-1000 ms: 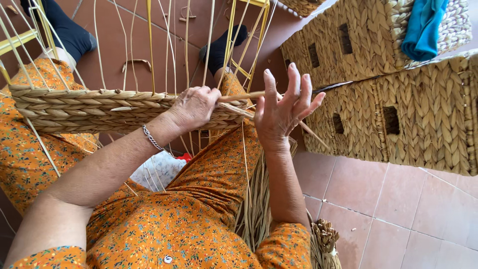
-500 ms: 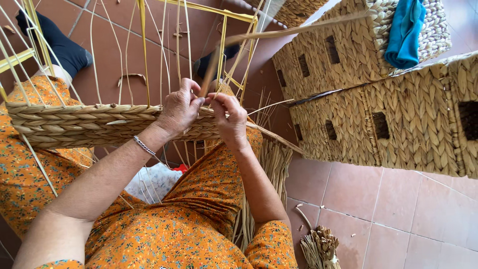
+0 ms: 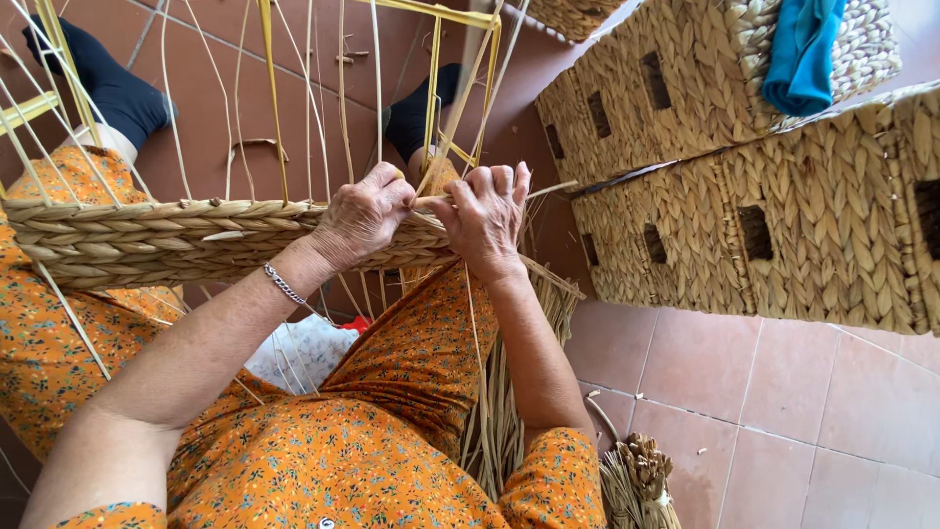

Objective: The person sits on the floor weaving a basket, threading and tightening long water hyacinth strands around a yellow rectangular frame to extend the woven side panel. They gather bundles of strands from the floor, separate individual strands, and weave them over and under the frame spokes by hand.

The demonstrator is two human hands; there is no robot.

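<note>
Sat across the lap, near its forward edge: a half-woven basket wall (image 3: 147, 240), a flat band of plaited pale fibre with thin upright stakes (image 3: 343, 98) rising out of it around a yellow frame (image 3: 269, 98). Met at the band's right end, knuckles almost touching: left hand (image 3: 364, 217) and right hand (image 3: 487, 220). Clenched, both of them, on one working strand (image 3: 436, 199) at the top row of the weave, the left pinching it close against the band, the right curled over it just beside, with the strand's free end poking out past the right fingers.

Looked light and dry, that strand: springy along its length, likely to kink or split if bent sharply, and slick enough to slide back out of a loose pinch. Best taken close to the weave, thumb against forefinger, so the twist stayed tight. Seemed firm and self-supporting as a band, though floppy at the unwoven stakes; safer held by the plaited rows than by those thin uprights, which would bow or snap.

Hung down from the lap's right edge to the tiled floor (image 3: 764, 411): a loose bundle of spare fibre (image 3: 509, 431). Stood well apart to the right: stacked finished baskets (image 3: 783, 225), a blue cloth (image 3: 803, 49) draped on top.
</note>
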